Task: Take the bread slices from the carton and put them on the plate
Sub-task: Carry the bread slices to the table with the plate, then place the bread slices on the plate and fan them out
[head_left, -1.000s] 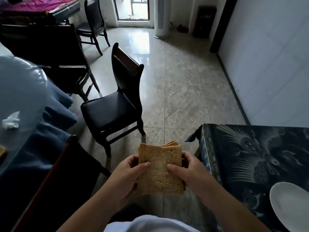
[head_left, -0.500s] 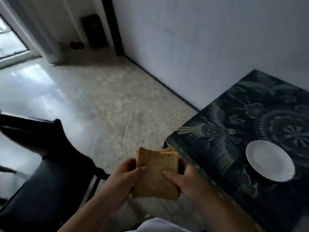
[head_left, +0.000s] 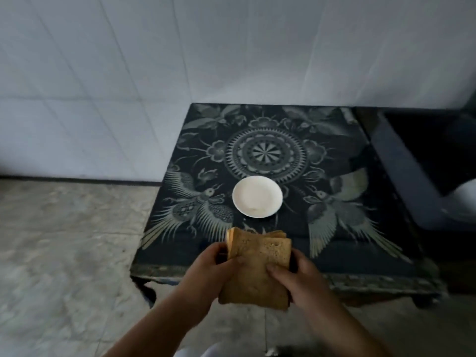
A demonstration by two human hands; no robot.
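A stack of brown bread slices [head_left: 257, 269] is held between both hands, over the near edge of the table. My left hand [head_left: 208, 274] grips the stack's left side with the thumb on top. On the right side, my right hand [head_left: 296, 276] clamps the stack, fingers across its face. A small white round plate [head_left: 257, 196] with nothing on it lies on the table beyond the bread, a short way from it. No carton is in view.
The low dark table [head_left: 347, 248] has a phoenix and mandala pattern. A white tiled wall [head_left: 180, 60] stands behind it. Stone floor [head_left: 64, 253] lies to the left. A dark seat [head_left: 425, 176] with a white object [head_left: 463, 202] sits at the right.
My view has swung right, from chairs and floor onto the patterned table. The plate now lies centred ahead. Both hands kept their hold on the bread and brought it over the table's edge.
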